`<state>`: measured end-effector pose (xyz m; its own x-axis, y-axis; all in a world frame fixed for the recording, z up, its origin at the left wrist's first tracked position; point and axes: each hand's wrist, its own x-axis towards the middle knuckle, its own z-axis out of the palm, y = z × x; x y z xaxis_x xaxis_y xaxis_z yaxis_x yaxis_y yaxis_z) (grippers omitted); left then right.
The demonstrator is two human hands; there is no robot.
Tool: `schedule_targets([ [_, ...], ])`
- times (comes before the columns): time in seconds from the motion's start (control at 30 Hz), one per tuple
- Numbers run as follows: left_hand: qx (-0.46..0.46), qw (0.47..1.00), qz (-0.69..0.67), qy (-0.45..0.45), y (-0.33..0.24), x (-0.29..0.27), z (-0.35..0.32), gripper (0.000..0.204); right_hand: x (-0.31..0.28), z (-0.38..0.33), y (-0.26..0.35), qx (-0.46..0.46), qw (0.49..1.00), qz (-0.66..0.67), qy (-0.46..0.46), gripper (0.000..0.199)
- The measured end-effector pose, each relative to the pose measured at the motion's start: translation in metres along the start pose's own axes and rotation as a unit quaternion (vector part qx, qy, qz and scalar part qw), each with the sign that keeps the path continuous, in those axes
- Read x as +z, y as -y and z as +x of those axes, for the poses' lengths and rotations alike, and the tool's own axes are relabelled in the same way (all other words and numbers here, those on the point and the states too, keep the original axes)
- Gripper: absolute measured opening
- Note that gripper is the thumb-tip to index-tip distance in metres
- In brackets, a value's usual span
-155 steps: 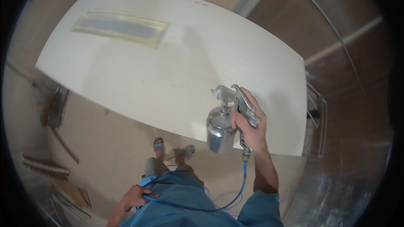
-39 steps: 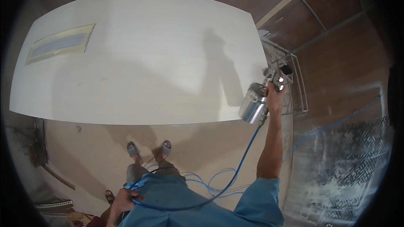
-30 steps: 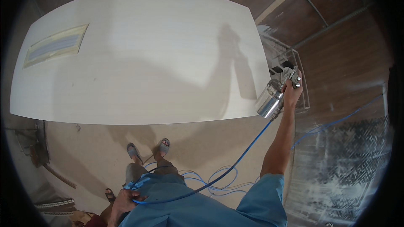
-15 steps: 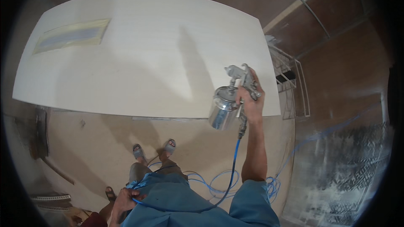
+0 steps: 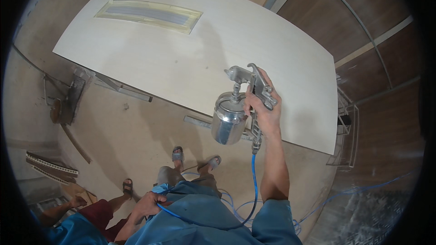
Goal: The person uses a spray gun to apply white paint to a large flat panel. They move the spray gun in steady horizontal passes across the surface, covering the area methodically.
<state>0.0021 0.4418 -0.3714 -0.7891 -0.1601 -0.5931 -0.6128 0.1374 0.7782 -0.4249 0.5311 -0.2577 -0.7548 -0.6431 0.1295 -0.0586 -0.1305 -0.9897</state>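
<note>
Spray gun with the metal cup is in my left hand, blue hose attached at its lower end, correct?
Wrong side: the head view shows the spray gun in your right hand. The blue hose is attached at the gun's lower end.

This looks like a spray-finishing workshop: a spray gun [image 5: 241, 75] with a metal cup [image 5: 228, 129] on a blue air hose [image 5: 255, 186] is at the near edge of a big white panel [image 5: 277, 77]. Yellow masking tape [image 5: 145, 21] frames a rectangle toward its far left corner. Past its right end, whitish residue mottles a dark surface [image 5: 372, 218] beside brown wall panels [image 5: 322, 9].
</note>
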Motion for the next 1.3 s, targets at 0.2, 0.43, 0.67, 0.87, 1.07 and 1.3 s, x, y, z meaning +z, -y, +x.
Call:
schedule_targets([
  [0.2, 0.048, 0.998, -0.008, 0.029, 0.040, -0.034, 0.031, 0.052, -0.019, -0.004, -0.021, 0.002, 0.990, -0.117, -0.084, 0.064],
  [0.43, -0.027, 0.998, 0.049, 0.025, -0.013, 0.021, 0.061, 0.052, -0.215, -0.042, -0.050, -0.014, 0.955, -0.219, -0.201, 0.061],
  [0.67, 0.044, 0.989, 0.108, 0.088, -0.077, 0.125, 0.112, 0.051, -0.458, -0.115, 0.007, 0.009, 0.871, -0.316, -0.375, 0.062],
  [0.87, 0.027, 0.990, 0.117, 0.070, -0.074, 0.127, 0.100, 0.050, -0.471, -0.140, 0.029, -0.049, 0.826, -0.369, -0.422, 0.064],
  [1.07, -0.042, 0.993, 0.107, 0.035, -0.027, 0.002, 0.058, 0.044, -0.280, -0.090, -0.011, -0.032, 0.906, -0.248, -0.342, 0.065],
  [1.3, 0.041, 0.999, -0.003, 0.017, 0.038, -0.129, 0.027, 0.052, -0.033, -0.011, -0.034, -0.008, 0.957, -0.176, -0.230, 0.063],
])
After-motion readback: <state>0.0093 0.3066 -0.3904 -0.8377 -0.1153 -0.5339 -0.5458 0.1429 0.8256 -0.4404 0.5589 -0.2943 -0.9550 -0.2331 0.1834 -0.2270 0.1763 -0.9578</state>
